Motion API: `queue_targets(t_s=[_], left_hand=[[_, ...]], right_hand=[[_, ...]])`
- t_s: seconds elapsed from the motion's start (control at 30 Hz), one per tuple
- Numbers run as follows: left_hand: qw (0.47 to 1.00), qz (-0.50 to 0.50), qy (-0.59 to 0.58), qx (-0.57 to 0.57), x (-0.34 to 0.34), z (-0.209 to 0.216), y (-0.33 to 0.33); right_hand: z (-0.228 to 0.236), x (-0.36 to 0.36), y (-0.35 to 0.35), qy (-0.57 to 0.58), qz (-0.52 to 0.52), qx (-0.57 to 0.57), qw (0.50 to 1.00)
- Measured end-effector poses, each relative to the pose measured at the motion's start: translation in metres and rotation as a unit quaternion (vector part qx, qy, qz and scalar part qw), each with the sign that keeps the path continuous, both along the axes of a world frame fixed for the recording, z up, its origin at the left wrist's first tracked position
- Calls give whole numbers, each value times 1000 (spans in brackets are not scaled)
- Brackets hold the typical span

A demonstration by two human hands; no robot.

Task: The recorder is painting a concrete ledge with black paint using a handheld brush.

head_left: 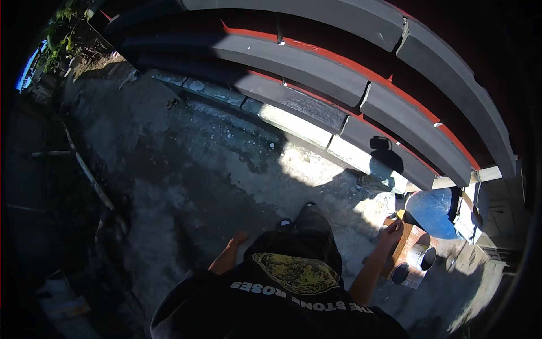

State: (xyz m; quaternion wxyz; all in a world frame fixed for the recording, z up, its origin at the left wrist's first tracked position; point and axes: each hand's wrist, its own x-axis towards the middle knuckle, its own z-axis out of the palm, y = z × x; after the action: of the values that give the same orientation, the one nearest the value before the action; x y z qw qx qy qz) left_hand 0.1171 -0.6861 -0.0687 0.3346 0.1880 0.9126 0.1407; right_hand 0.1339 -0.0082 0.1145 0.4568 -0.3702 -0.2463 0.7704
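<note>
My right hand (392, 230) reaches out to the right, its fingers closed around a small yellow thing (401, 214) whose kind I cannot make out. Just below that hand is a reddish-brown stand or box top (400, 248). On it are a white can (417, 255) with a dark opening and a dark round container (400, 274). My left hand (240, 237) hangs low to the left of my body, over the concrete. Its fingers are small and shaded, so their pose is unclear, and nothing shows in it.
Grey steps (339, 85) with red edges curve across the top, my shadow falling on them. A pale lower step (299, 125) borders the stained concrete floor (220, 186). A blue barrel (432, 212) stands beyond the cans. A long pipe (90, 175) runs along the left.
</note>
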Motion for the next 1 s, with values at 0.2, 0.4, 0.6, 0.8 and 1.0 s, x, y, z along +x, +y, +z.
queue_targets(t_s=[0.2,0.4,0.6,0.8,1.0], left_hand=[[910,373,-112,143,-143,103,38],[962,248,-110,32,-231,90,-28],[994,-13,16,-105,-283,50,-119],[966,247,3,76,-405,108,-89],[975,155,64,145,-539,133,-69]], right_hand=[[10,-213,-151,-10,168,-39,985],[47,-405,-299,-102,293,5,951],[47,-543,-397,-66,386,38,920],[35,-550,-372,-182,341,171,906],[82,-487,-303,-411,158,344,829]])
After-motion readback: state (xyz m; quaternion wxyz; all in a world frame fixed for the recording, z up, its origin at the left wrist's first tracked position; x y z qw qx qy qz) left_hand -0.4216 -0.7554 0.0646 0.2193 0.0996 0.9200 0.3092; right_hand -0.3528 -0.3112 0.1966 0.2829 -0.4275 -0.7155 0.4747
